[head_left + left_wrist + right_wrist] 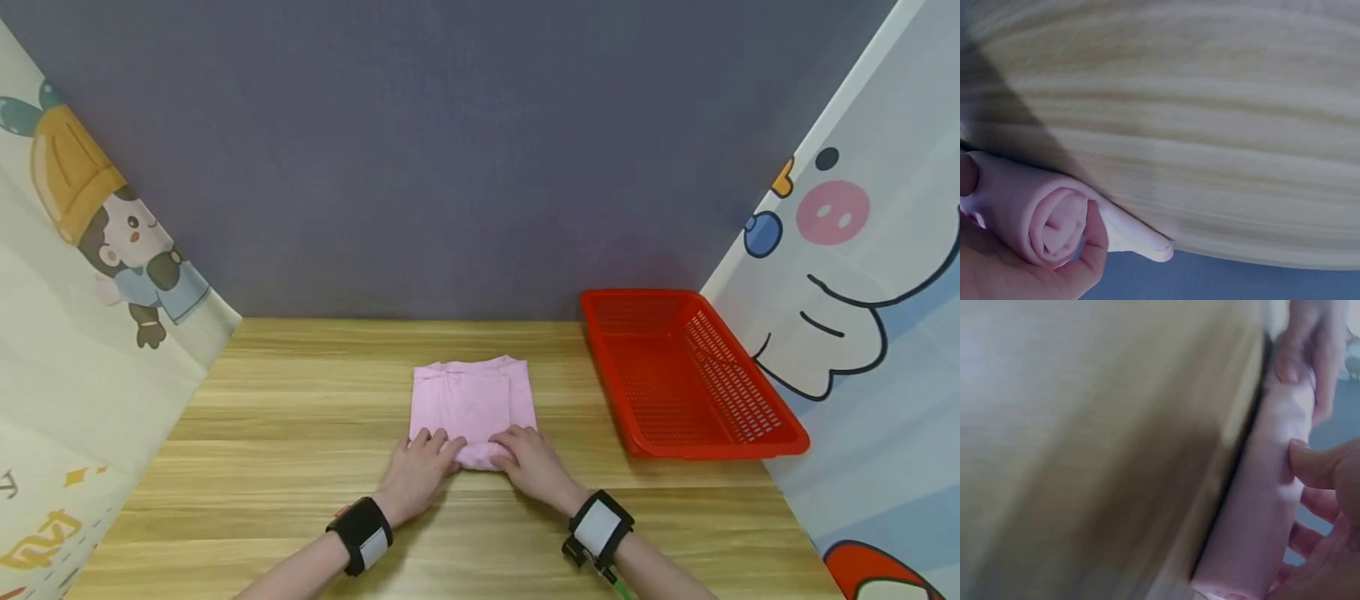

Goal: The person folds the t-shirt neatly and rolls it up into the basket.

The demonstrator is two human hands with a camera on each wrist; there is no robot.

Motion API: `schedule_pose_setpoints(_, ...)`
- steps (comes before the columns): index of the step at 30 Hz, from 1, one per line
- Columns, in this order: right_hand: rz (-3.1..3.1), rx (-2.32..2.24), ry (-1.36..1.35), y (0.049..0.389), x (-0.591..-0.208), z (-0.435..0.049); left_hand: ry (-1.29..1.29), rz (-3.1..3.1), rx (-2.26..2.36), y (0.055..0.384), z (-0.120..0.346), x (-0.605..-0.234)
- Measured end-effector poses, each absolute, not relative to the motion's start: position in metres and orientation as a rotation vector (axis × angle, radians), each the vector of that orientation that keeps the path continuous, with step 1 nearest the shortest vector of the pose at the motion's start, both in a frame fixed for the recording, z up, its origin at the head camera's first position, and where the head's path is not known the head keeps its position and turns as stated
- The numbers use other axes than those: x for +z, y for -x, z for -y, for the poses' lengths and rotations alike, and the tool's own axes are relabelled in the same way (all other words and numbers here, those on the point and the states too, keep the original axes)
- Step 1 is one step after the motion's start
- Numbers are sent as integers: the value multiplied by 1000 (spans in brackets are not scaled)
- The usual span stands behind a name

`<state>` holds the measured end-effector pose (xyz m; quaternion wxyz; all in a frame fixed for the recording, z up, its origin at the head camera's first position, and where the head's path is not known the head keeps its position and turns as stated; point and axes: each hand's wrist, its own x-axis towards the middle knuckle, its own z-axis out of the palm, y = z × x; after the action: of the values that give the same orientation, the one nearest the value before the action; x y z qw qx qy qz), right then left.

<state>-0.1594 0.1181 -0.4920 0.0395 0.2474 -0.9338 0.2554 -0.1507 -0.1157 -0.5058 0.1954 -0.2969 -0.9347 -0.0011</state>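
A pink cloth (pixel 480 400), folded into a rough rectangle, lies on the wooden table, its near edge rolled up. The left wrist view shows the roll's spiral end (pixel 1057 228), with a flat stretch beyond it. My left hand (pixel 420 471) grips the left end of the roll, thumb on the near side and fingers curled over the top. At the other end, my right hand (pixel 536 467) holds the roll in the same way. Its thumb presses the rolled cloth (pixel 1260 487) in the right wrist view, where part of the left hand also appears.
A red plastic basket (pixel 637 442) with perforated sides stands at the table's right. Behind the wooden table (pixel 300 400) rises a dark grey panel (pixel 450 167). Printed white curtains (pixel 60 375) hang along both sides. A black strap is on each wrist.
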Motion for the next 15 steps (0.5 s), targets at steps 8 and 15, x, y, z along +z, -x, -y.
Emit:
schedule_pose_setpoints(8, 2833, 321, -728, 135, -505, -120, 812, 2765, -18, 153, 112, -494)
schedule_pose_setpoints(15, 2771, 319, -704, 137, -511, -118, 812, 2975, -125, 157, 110, -479)
